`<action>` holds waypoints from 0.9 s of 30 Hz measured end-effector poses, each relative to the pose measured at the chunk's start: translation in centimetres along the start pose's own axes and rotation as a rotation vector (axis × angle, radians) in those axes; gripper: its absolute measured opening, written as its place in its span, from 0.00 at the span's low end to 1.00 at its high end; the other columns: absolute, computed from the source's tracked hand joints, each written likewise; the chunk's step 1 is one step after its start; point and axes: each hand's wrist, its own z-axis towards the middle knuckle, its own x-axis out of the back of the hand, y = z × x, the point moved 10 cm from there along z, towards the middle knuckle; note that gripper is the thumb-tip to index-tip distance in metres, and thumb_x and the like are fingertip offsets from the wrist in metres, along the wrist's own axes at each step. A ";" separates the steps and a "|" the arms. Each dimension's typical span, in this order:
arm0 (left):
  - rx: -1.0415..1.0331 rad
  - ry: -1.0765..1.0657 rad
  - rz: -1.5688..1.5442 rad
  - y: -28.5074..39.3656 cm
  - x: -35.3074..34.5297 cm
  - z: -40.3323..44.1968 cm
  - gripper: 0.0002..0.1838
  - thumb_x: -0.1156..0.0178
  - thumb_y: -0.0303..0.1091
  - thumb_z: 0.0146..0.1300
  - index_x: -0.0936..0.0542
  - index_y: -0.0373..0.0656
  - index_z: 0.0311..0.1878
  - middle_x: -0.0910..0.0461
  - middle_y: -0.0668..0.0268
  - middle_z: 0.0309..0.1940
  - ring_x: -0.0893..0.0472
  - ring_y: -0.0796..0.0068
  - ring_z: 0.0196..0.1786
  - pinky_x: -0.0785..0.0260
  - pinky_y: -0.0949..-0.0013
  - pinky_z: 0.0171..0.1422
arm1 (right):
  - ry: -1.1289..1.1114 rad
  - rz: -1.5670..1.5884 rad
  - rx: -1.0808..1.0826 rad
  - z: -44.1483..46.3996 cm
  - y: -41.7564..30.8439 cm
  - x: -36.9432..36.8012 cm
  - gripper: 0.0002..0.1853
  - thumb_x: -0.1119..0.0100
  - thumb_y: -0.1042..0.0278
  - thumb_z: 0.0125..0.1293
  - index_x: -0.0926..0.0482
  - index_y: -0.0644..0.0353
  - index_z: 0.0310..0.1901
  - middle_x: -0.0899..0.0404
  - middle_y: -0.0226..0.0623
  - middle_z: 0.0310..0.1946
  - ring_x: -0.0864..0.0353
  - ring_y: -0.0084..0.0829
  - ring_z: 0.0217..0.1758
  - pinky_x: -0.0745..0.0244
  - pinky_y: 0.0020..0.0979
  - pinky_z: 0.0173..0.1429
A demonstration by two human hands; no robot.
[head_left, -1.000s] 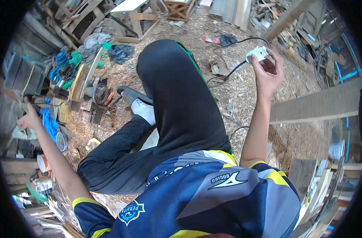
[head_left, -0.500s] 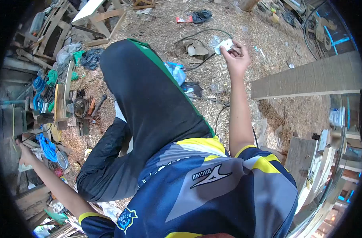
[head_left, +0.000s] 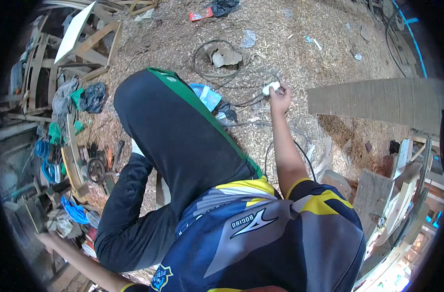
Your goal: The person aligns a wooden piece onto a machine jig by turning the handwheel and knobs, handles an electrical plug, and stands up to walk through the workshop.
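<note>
My right hand (head_left: 281, 101) is reached out over the shavings-covered floor, its fingers closed round a small white electrical outlet block (head_left: 271, 88). A dark cable (head_left: 248, 102) runs from the block across the floor. Far to the left, my left hand (head_left: 48, 239) is beside a dark wooden or metal piece (head_left: 28, 216); its fingers are small and blurred, and what they touch cannot be made out. A bright blue bundle (head_left: 74, 210) lies just above and to the right of that hand.
My bent knee (head_left: 144, 104) rises between the hands. A wide plank (head_left: 377, 101) juts in from the right. Boards (head_left: 372, 192) are stacked at the lower right. A wooden frame with a white top (head_left: 76, 33) stands upper left, and a blue plastic bag (head_left: 206, 96) lies beyond my leg.
The view has shifted. My right hand, with the white block, has moved lower and nearer the floor. My left hand has moved down at the left edge.
</note>
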 end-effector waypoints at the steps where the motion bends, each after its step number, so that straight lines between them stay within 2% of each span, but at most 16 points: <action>1: -0.015 -0.218 -0.016 0.7 -2.6 1.7 0.35 0.44 0.40 0.81 0.40 0.41 0.86 0.24 0.41 0.73 0.16 0.46 0.64 0.20 0.46 0.71 | 0.001 -0.006 -0.004 -0.1 1.8 0.3 0.29 0.22 0.85 0.63 0.22 0.67 0.65 0.19 0.44 0.59 0.11 0.36 0.59 0.12 0.35 0.59; 2: -0.013 -0.215 -0.008 1.8 -4.1 0.7 0.35 0.44 0.40 0.81 0.40 0.41 0.86 0.24 0.41 0.73 0.16 0.46 0.64 0.20 0.46 0.71 | 0.024 -0.013 -0.031 -0.4 3.3 0.7 0.30 0.22 0.83 0.64 0.23 0.67 0.66 0.18 0.44 0.57 0.11 0.35 0.56 0.12 0.34 0.58; 4: -0.179 -0.518 0.014 6.5 -11.4 -7.1 0.30 0.50 0.39 0.86 0.36 0.44 0.86 0.30 0.43 0.81 0.21 0.45 0.74 0.26 0.45 0.80 | 0.035 -0.014 -0.059 -0.2 4.3 0.8 0.30 0.21 0.82 0.64 0.23 0.67 0.67 0.16 0.44 0.56 0.10 0.33 0.54 0.12 0.33 0.58; 6: -0.133 -0.477 -0.091 9.2 -17.5 -18.9 0.29 0.54 0.43 0.89 0.36 0.45 0.86 0.35 0.47 0.85 0.30 0.48 0.83 0.38 0.47 0.89 | -0.050 -0.066 -0.258 -0.4 6.5 0.0 0.32 0.16 0.73 0.63 0.19 0.67 0.67 0.12 0.41 0.56 0.13 0.29 0.50 0.15 0.32 0.52; 7: -0.103 -0.591 -0.112 9.7 -21.0 -22.6 0.30 0.54 0.44 0.89 0.37 0.43 0.87 0.37 0.47 0.86 0.35 0.49 0.87 0.44 0.46 0.92 | -0.045 -0.065 -0.261 -0.2 6.3 -0.2 0.32 0.16 0.73 0.63 0.19 0.67 0.67 0.12 0.41 0.56 0.13 0.29 0.50 0.15 0.32 0.52; 8: -0.070 -0.703 -0.132 9.9 -24.2 -26.0 0.31 0.54 0.45 0.89 0.39 0.42 0.88 0.40 0.47 0.87 0.41 0.50 0.90 0.50 0.45 0.95 | -0.069 -0.275 -0.275 0.1 6.0 -0.4 0.31 0.17 0.72 0.64 0.19 0.67 0.67 0.11 0.39 0.50 0.12 0.28 0.45 0.15 0.31 0.51; 9: -0.108 -0.773 -0.088 10.5 -26.9 -31.3 0.32 0.55 0.47 0.90 0.39 0.41 0.88 0.41 0.47 0.88 0.41 0.50 0.90 0.49 0.45 0.94 | -0.097 -0.487 -0.287 0.3 5.6 -0.6 0.30 0.17 0.71 0.65 0.18 0.68 0.67 0.10 0.38 0.45 0.11 0.28 0.41 0.15 0.31 0.50; 10: -0.146 -0.836 -0.042 10.8 -29.7 -34.9 0.33 0.56 0.49 0.90 0.39 0.41 0.88 0.42 0.48 0.89 0.41 0.50 0.90 0.49 0.45 0.94 | -0.091 -0.515 -0.225 0.5 4.7 -1.2 0.27 0.19 0.72 0.68 0.18 0.68 0.66 0.09 0.35 0.39 0.12 0.26 0.39 0.16 0.28 0.48; 11: -0.162 -0.979 -0.020 10.1 -32.8 -35.8 0.34 0.56 0.51 0.90 0.38 0.40 0.88 0.42 0.50 0.90 0.41 0.50 0.90 0.48 0.45 0.94 | -0.107 -0.511 -0.225 0.5 6.3 -1.3 0.27 0.19 0.72 0.68 0.18 0.68 0.66 0.09 0.35 0.39 0.12 0.26 0.39 0.16 0.28 0.48; 13: -0.120 -1.223 -0.061 7.0 -37.8 -37.3 0.34 0.54 0.53 0.90 0.35 0.40 0.87 0.41 0.54 0.90 0.43 0.51 0.91 0.44 0.48 0.91 | -0.055 -0.340 -0.224 0.9 10.9 -0.5 0.31 0.14 0.64 0.64 0.15 0.61 0.66 0.13 0.33 0.38 0.15 0.24 0.39 0.18 0.30 0.46; 16: -0.029 -1.465 -0.055 3.1 -44.6 -43.3 0.32 0.53 0.53 0.89 0.31 0.41 0.84 0.32 0.56 0.85 0.25 0.62 0.76 0.35 0.53 0.84 | -0.054 -0.323 -0.301 0.5 10.9 -0.2 0.29 0.16 0.69 0.66 0.16 0.63 0.67 0.16 0.27 0.37 0.19 0.17 0.40 0.21 0.24 0.45; 19: 0.097 -1.502 -0.071 -0.5 -49.7 -49.9 0.30 0.56 0.52 0.91 0.28 0.39 0.78 0.26 0.55 0.80 0.21 0.65 0.68 0.30 0.59 0.74 | -0.085 -0.300 -0.328 0.5 11.4 0.2 0.24 0.21 0.76 0.71 0.17 0.67 0.66 0.15 0.29 0.42 0.18 0.17 0.42 0.21 0.23 0.46; 21: 0.200 -1.612 -0.077 -4.4 -52.5 -51.5 0.29 0.57 0.53 0.91 0.25 0.39 0.75 0.25 0.54 0.79 0.20 0.68 0.64 0.28 0.61 0.69 | -0.079 -0.278 -0.288 0.4 10.3 -0.3 0.22 0.25 0.78 0.73 0.18 0.68 0.66 0.14 0.33 0.46 0.17 0.20 0.45 0.19 0.25 0.50; 22: 0.215 -1.597 -0.064 -5.6 -53.4 -51.6 0.29 0.57 0.53 0.91 0.25 0.39 0.75 0.25 0.54 0.79 0.20 0.68 0.64 0.28 0.61 0.69 | -0.069 -0.184 -0.342 0.1 11.6 0.3 0.22 0.26 0.79 0.74 0.19 0.68 0.66 0.13 0.36 0.50 0.15 0.22 0.46 0.18 0.27 0.52; 24: 0.355 -1.541 -0.033 -8.6 -55.1 -51.6 0.29 0.57 0.55 0.91 0.24 0.40 0.72 0.24 0.55 0.77 0.20 0.70 0.61 0.27 0.63 0.67 | -0.070 -0.237 -0.324 0.0 10.2 -0.8 0.22 0.27 0.78 0.75 0.20 0.69 0.67 0.13 0.38 0.52 0.15 0.23 0.50 0.18 0.28 0.55; 27: 0.359 -1.536 0.031 -11.0 -57.8 -52.6 0.29 0.57 0.57 0.90 0.23 0.41 0.70 0.23 0.55 0.76 0.19 0.69 0.60 0.26 0.63 0.66 | -0.037 -0.371 -0.315 -0.1 9.1 -1.3 0.22 0.27 0.76 0.76 0.19 0.69 0.67 0.14 0.38 0.54 0.17 0.24 0.52 0.20 0.29 0.57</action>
